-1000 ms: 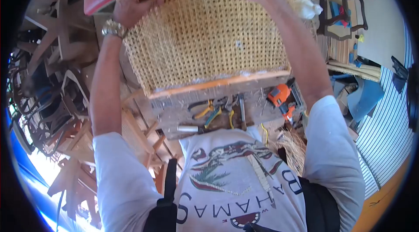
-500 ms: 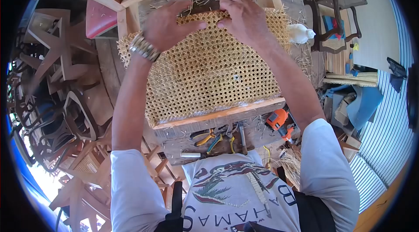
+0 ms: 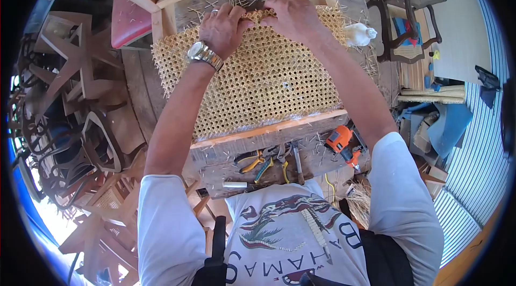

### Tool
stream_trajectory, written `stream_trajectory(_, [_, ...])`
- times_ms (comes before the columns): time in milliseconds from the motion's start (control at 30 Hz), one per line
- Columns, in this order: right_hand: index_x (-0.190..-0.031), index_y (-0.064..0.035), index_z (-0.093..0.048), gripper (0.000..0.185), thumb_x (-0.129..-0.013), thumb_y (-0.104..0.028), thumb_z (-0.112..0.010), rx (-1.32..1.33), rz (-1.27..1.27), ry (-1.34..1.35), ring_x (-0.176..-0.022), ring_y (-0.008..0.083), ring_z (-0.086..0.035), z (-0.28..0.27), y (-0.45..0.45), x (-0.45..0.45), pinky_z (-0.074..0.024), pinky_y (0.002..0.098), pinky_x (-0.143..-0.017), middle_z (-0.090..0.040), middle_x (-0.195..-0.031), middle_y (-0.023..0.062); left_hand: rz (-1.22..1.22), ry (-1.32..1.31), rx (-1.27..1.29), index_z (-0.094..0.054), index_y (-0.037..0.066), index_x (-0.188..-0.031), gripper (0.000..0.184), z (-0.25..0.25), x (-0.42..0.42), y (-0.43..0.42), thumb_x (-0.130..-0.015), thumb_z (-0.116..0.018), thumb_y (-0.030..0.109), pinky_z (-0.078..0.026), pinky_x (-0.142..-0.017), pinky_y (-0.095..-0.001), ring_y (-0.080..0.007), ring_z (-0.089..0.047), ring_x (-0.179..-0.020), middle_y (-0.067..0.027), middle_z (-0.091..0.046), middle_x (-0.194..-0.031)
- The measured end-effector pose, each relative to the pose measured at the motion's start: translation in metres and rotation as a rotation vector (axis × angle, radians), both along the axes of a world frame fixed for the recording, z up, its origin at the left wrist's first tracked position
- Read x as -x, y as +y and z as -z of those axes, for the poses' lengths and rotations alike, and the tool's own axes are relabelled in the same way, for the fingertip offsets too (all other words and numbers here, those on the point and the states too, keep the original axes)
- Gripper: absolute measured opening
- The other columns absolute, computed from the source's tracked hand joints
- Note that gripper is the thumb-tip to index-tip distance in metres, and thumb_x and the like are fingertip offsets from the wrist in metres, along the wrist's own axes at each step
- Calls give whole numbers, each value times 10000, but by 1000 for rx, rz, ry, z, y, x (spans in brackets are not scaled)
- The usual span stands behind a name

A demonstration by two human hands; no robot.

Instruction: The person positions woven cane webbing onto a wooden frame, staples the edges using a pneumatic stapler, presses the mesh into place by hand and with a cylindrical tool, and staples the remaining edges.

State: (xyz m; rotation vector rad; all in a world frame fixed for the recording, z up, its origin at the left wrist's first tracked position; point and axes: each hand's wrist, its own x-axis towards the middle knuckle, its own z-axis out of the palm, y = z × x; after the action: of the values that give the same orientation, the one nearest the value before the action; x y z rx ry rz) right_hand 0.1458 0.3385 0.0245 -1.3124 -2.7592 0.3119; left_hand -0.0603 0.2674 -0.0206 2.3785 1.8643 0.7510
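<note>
A sheet of woven cane webbing [image 3: 258, 81] lies over a wooden chair frame [image 3: 274, 124], whose near rail shows along the sheet's lower edge. My left hand [image 3: 221, 30], with a metal watch at the wrist, has its fingers curled over the far edge of the webbing and its thumb on top. Close beside it, my right hand [image 3: 293, 17] pinches the same edge, thumb toward the left. The fingertips of both hands are partly hidden behind the edge. The webbing's far strip is bent up slightly between the hands.
Nearer my body on the workbench [image 3: 215, 165] lie pliers [image 3: 252, 162], a hammer [image 3: 298, 162], a white cylinder [image 3: 235, 184] and an orange power tool [image 3: 339, 141]. A white bottle [image 3: 359, 34] lies to the right. Cane scraps are scattered about; chair frames [image 3: 97, 141] are piled left.
My left hand has moved right and closed its fingers over the webbing's far edge. My right hand stays at that edge. The whole view has shifted slightly.
</note>
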Motion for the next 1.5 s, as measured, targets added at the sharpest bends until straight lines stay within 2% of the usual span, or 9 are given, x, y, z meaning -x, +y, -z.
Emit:
stream_trajectory(167, [-1114,-99,-714,400,-858,-396,-791,-141,-9,3,-1118,290,-677,21,-6,0,-570,428,-946,-681,-1202,102,-27,-20,16,-724,166,-1119,364,6,0,2,-907,-724,462,-579,-786,-458,-314,-739,-820,-87,-754,-979])
stream_trajectory(267, [-1097,-91,-712,389,-870,-400,-779,-70,49,-48,-1131,301,-684,5,-9,7,-571,443,-943,-689,-1221,122,-111,-29,255,-737,177,-1117,358,-29,-10,-5,-889,-749,453,-583,-784,-445,-310,-745,-841,-100,-762,-930])
stream_trajectory(700, [-1111,-16,-665,426,-891,-366,-768,-135,1,-25,-1064,328,-711,8,-12,4,-589,435,-901,-718,-1105,141,-103,-83,314,-743,117,-960,276,-19,-10,17,-855,-786,368,-557,-741,-442,-288,-724,-790,-107,-735,-798])
stream_trajectory(900, [-1163,-22,-642,472,-883,-377,-776,-155,-6,14,-1095,331,-680,11,-10,1,-585,436,-932,-668,-1188,145,-156,-76,339,-718,113,-999,313,-20,-14,12,-858,-797,380,-553,-746,-449,-300,-720,-799,-119,-745,-879])
stream_trajectory(1000, [-1231,-22,-612,497,-901,-363,-760,-195,23,-30,-1142,330,-653,16,-13,2,-583,439,-942,-640,-1239,152,-45,-285,453,-696,103,-1022,330,-18,0,19,-846,-821,352,-552,-750,-441,-306,-716,-822,-126,-741,-903])
stream_trajectory(1100, [-1284,-23,-591,506,-925,-349,-734,-215,19,-56,-1171,332,-638,23,-15,2,-582,447,-949,-627,-1265,151,-22,-207,354,-670,108,-1095,390,-10,8,21,-861,-802,391,-562,-813,-490,-335,-726,-975,-146,-746,-1012])
stream_trajectory(1300, [-1311,-74,-598,489,-952,-391,-694,-139,-10,-69,-1182,330,-636,11,-11,0,-583,453,-966,-621,-1256,131,-79,-115,282,-654,128,-1112,371,-2,-5,10,-866,-799,365,-565,-828,-487,-352,-719,-969,-120,-717,-1095])
stream_trajectory(1400, [-1320,-103,-599,504,-945,-425,-696,-130,-4,-90,-1189,328,-632,11,-14,4,-577,469,-969,-615,-1258,133,-37,-156,113,-677,102,-1054,322,1,-8,4,-839,-827,289,-556,-781,-457,-338,-704,-892,-134,-704,-1021])
stream_trajectory(1500, [-1323,-121,-602,515,-930,-434,-713,-140,41,-148,-1203,329,-617,14,-17,9,-571,479,-970,-584,-1297,140,-105,-202,263,-682,112,-1054,287,-2,-10,6,-858,-815,274,-558,-761,-454,-329,-709,-878,-124,-698,-1062])
